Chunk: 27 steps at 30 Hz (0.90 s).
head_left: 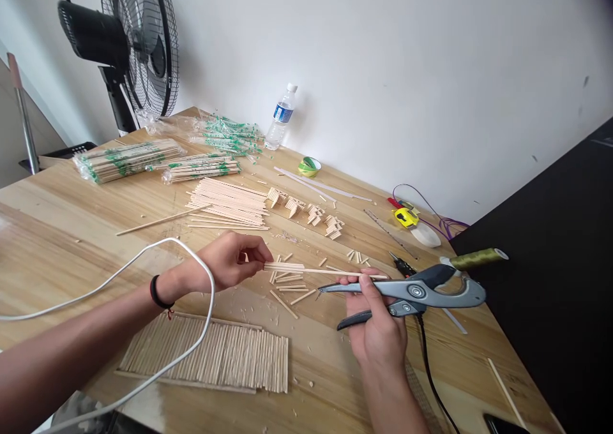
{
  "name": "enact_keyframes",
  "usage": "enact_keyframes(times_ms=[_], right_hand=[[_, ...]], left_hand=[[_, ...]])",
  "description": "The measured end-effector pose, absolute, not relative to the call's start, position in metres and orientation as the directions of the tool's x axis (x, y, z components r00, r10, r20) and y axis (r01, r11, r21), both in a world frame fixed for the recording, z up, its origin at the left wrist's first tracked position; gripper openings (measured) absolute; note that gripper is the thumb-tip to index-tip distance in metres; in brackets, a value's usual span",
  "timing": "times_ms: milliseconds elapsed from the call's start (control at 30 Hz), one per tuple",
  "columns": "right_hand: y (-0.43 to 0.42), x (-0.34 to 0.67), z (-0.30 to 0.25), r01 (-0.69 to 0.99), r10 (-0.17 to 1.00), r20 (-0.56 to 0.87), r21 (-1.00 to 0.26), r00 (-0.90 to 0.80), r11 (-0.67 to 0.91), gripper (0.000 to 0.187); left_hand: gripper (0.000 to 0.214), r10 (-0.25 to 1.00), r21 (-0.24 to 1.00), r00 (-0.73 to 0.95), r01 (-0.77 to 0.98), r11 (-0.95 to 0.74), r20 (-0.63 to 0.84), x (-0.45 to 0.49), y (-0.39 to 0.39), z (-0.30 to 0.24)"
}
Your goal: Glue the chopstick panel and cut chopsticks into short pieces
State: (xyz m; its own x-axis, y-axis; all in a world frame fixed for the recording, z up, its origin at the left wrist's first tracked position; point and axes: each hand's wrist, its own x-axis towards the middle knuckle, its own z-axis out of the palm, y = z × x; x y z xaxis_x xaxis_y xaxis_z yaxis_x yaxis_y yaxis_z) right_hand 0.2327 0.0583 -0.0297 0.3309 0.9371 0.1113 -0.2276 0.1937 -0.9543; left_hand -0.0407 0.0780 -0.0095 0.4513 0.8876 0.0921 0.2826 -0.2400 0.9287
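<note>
My left hand (237, 258) pinches a small bunch of thin wooden sticks (287, 267), its fingertips closed on the left end. One longer stick (335, 272) runs from the bunch to my right hand (376, 325). That hand is closed around grey pruning shears (397, 288), whose curved jaws are at the right, and its thumb and fingers also touch the long stick. Short cut pieces (292, 287) lie scattered on the table below and between my hands. A flat panel of sticks (230, 354) laid side by side lies below my left wrist.
Loose long sticks (227, 201) and several small stick assemblies (315, 214) lie beyond my hands. Wrapped stick bundles (129, 159), a water bottle (280, 118) and a fan (138, 44) are at the back. A white cable (209, 293) loops over my left forearm. A tape measure (406, 217) lies right.
</note>
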Motion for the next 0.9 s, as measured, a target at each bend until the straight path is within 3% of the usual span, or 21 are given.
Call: enact_keyframes(times_ms=[467,633,767,900], right_hand=[[0.054,0.228,-0.035,-0.196,0.94,0.134,-0.96,0.313,0.202,0.027],[0.053,0.233,-0.031,-0.01,0.896,0.29,-0.95,0.336,0.311,0.024],[0.055,0.243,-0.024,0.286,0.81,0.471,-0.877,0.349,0.387,0.025],[0.055,0.245,-0.028,0.433,0.827,0.482,-0.837,0.29,0.336,0.026]], left_hand=[[0.015,0.891,0.876,0.434,0.372,-0.308,0.129,-0.039,0.077,-0.009],[0.015,0.891,0.809,0.382,0.425,-0.405,0.245,-0.041,0.076,-0.005],[0.016,0.885,0.783,0.33,0.43,-0.45,0.328,-0.043,0.076,-0.002],[0.017,0.877,0.794,0.326,0.393,-0.464,0.352,-0.041,0.073,-0.003]])
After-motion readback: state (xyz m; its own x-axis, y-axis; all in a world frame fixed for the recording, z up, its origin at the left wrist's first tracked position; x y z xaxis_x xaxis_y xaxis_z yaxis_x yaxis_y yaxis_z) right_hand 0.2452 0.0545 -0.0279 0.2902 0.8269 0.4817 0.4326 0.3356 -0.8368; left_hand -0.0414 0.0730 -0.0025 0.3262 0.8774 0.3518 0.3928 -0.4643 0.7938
